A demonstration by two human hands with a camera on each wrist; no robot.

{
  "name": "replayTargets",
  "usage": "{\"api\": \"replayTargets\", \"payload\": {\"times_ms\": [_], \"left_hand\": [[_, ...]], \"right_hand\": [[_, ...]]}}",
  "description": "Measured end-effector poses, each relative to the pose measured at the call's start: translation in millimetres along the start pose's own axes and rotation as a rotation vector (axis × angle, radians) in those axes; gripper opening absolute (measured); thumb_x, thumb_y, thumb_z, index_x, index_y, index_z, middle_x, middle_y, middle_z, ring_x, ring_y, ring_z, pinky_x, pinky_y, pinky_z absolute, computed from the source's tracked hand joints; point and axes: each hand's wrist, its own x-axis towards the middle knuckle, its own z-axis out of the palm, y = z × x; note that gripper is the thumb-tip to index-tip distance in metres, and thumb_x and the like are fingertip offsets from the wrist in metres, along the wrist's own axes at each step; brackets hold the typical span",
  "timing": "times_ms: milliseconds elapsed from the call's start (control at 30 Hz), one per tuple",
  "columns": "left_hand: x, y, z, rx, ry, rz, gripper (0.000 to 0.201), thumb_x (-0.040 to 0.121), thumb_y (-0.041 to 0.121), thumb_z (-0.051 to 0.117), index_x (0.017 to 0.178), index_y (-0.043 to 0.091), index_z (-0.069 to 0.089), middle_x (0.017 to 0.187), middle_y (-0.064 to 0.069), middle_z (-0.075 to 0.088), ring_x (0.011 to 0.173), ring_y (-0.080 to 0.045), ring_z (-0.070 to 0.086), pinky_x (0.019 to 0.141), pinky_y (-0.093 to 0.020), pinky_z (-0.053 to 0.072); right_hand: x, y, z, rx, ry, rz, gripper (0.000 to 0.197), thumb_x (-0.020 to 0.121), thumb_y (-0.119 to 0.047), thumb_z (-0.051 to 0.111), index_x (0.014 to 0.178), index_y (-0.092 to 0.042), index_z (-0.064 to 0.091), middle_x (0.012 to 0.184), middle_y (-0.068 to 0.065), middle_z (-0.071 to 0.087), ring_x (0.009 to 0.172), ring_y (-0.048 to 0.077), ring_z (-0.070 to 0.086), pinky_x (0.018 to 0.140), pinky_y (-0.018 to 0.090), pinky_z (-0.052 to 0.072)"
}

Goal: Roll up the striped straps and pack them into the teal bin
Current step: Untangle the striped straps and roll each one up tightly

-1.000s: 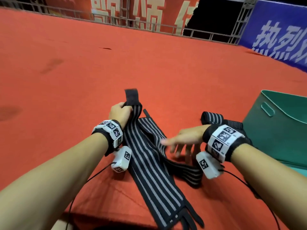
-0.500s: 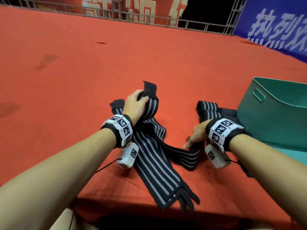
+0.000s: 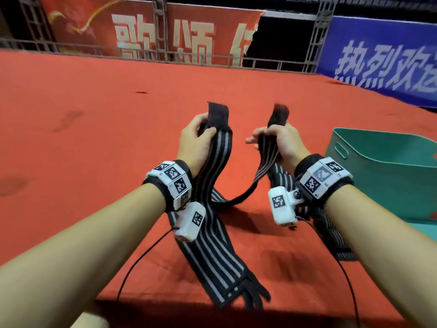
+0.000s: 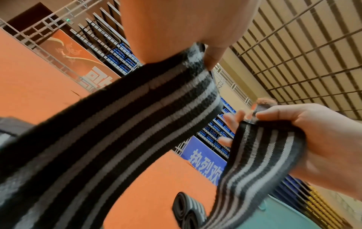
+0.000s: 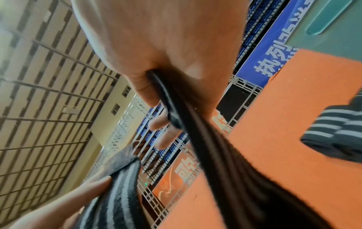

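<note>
Evidently sorting, not yet rolling: the left hand pinches one black grey-striped elastic strap by its dark tab; the right hand fists another strap, both trailing onto the red carpet. Next, start one coil. Only the wrist views show finished rolls (beside the teal plastic bin).

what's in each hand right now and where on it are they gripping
Left hand grips a striped strap just below its black end tab; right hand grips a second strap likewise.
</note>
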Motion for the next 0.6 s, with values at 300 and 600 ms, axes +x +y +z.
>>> {"api": "replayTargets", "payload": {"times_ms": [300, 600], "left_hand": [[16, 58, 5, -0.111, 0.004, -0.019, 0.027, 0.089, -0.007, 0.055, 0.106, 0.012, 0.064, 0.093, -0.007, 0.072, 0.080, -0.014, 0.067, 0.072, -0.030, 0.057], [19, 72, 3, -0.116, -0.067, 0.046, 0.034, 0.088, -0.011, 0.052, 0.101, 0.016, 0.069, 0.093, 0.000, 0.073, 0.082, -0.003, 0.069, 0.073, -0.018, 0.053]], "right_hand": [[-13, -86, 22, 0.172, -0.210, 0.037, 0.062, 0.100, -0.045, 0.034, 0.092, 0.002, 0.075, 0.068, 0.016, 0.061, 0.051, 0.022, 0.047, 0.057, 0.032, 0.040], [-7, -80, 38, -0.034, -0.186, -0.050, 0.038, 0.071, 0.007, 0.053, 0.101, 0.005, 0.074, 0.103, 0.018, 0.076, 0.095, 0.034, 0.074, 0.088, 0.039, 0.062]]}}
